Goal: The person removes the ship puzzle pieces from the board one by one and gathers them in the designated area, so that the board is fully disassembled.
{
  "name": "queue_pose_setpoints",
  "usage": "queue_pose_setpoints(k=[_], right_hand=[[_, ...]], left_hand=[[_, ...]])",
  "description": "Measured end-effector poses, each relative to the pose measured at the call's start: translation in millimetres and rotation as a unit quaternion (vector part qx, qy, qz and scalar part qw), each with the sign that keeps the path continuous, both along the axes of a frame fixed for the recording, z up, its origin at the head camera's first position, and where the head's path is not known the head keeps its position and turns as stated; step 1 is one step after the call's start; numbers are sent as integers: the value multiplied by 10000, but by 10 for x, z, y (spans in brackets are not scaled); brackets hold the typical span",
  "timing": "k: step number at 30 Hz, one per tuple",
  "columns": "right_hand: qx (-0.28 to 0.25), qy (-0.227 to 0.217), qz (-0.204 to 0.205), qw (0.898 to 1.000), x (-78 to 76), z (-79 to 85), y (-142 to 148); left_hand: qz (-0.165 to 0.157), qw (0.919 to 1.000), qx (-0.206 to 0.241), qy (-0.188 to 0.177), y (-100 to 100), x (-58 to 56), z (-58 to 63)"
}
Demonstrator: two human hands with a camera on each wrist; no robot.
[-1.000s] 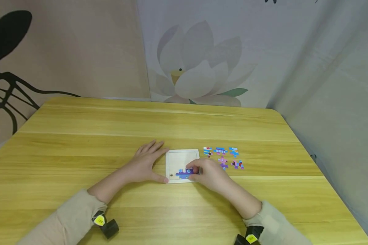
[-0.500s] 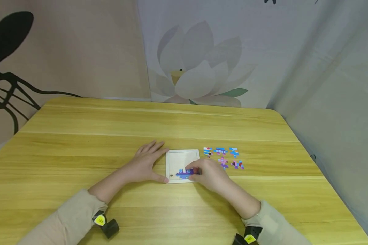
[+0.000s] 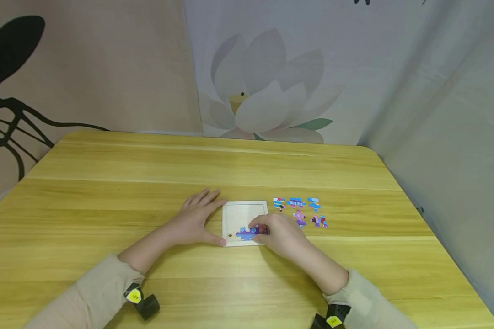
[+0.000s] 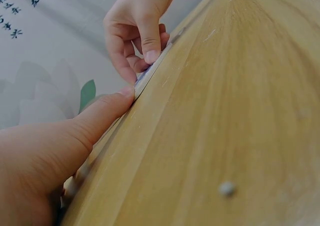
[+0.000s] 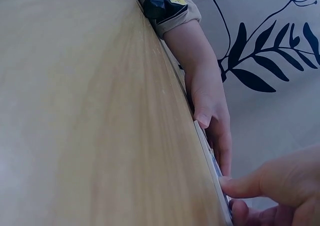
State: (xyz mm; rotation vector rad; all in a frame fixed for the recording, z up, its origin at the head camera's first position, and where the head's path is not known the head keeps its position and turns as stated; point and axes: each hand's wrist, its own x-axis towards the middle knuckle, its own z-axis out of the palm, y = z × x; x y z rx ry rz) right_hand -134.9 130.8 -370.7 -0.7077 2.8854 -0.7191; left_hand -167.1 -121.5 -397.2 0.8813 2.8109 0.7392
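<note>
A shallow square puzzle tray [image 3: 238, 214] with a pale rim lies flat on the table. Blue-and-purple jigsaw pieces [image 3: 244, 235] fill part of its lower side. My left hand [image 3: 192, 223] rests to the left of the tray, fingers spread, with the thumb touching its lower left corner. At the lower right of the tray, my right hand [image 3: 286, 234] pinches a purple jigsaw piece [image 3: 257, 231] between thumb and forefinger; the hand hides most of it. In the left wrist view, the right hand [image 4: 137, 28] bends down over the tray edge.
Several loose jigsaw pieces [image 3: 296, 202] lie in two rows right of the tray, the lower row partly behind my right hand. The wooden table [image 3: 148, 160] reaches back to a printed curtain [image 3: 271, 68]. Black wrist devices [image 3: 148, 307] sit at both cuffs.
Almost nothing differs: my right wrist and sleeve have shifted slightly left, while the fingers stay on the jigsaw piece. The left hand and the tray have not moved.
</note>
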Motion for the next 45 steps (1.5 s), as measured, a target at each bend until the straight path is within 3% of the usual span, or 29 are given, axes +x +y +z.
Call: queue_pose_setpoints(k=[25,34,45], right_hand=[[-257,397,-27,9989,37,-17,9],[-788,135,-32,9968,28,-48,26],[-1820,-462,-152,9821,7,-32,94]], left_hand=[[-22,9999,-50,102,-8,-8,-32],[1,9999,-107,109,-5,-13,-20],[11,9998,-162,85,-7,-22,-32]])
